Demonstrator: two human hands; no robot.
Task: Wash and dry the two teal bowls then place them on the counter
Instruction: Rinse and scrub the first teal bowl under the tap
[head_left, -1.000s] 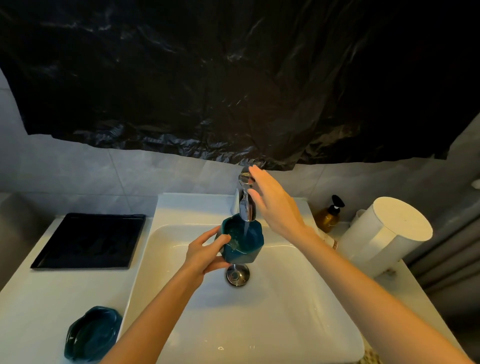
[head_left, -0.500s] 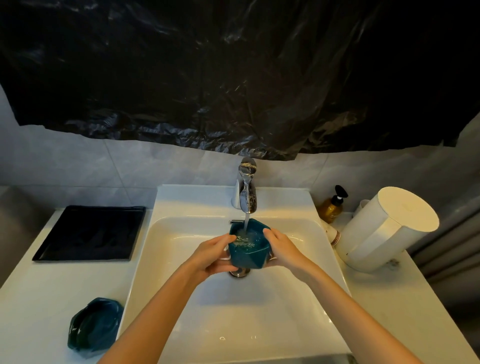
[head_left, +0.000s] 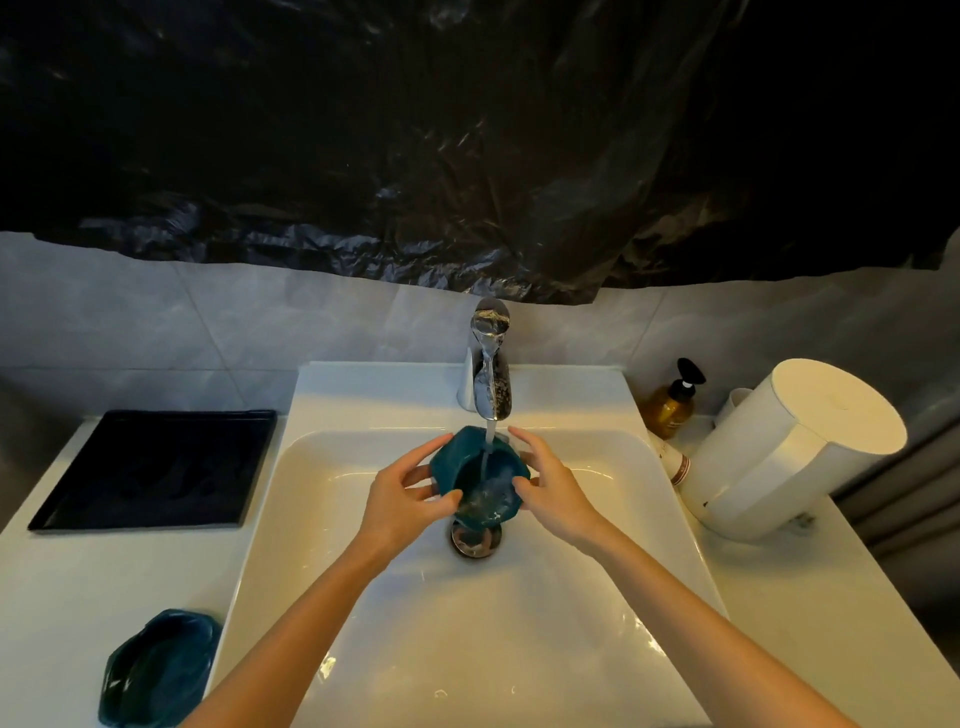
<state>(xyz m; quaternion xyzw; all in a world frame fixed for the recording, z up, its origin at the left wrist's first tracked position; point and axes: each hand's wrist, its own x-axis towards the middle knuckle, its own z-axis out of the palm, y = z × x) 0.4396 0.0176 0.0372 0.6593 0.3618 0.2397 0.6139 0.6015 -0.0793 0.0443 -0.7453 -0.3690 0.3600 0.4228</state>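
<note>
A small teal bowl (head_left: 467, 465) is held over the white sink (head_left: 597, 597), tipped toward me under the running water from the chrome tap (head_left: 491, 364). My left hand (head_left: 402, 499) grips its left side with the thumb on the near rim. My right hand (head_left: 548, 486) holds its right side, thumb at the rim and fingers spread behind. Water splashes inside the bowl. The second teal bowl (head_left: 158, 670), wider and shallower, rests on the white counter (head_left: 78, 597) at the lower left.
A black tray (head_left: 156, 467) lies on the counter left of the sink. To the right stand an amber pump bottle (head_left: 670, 402), a white cylindrical container (head_left: 789, 447) and a small tube. The drain (head_left: 475, 540) lies below the bowl. Black plastic sheeting covers the wall above.
My right hand left the tap handle and came down onto the bowl's right side. Water keeps running. The bowl has tipped more toward me between both hands.
</note>
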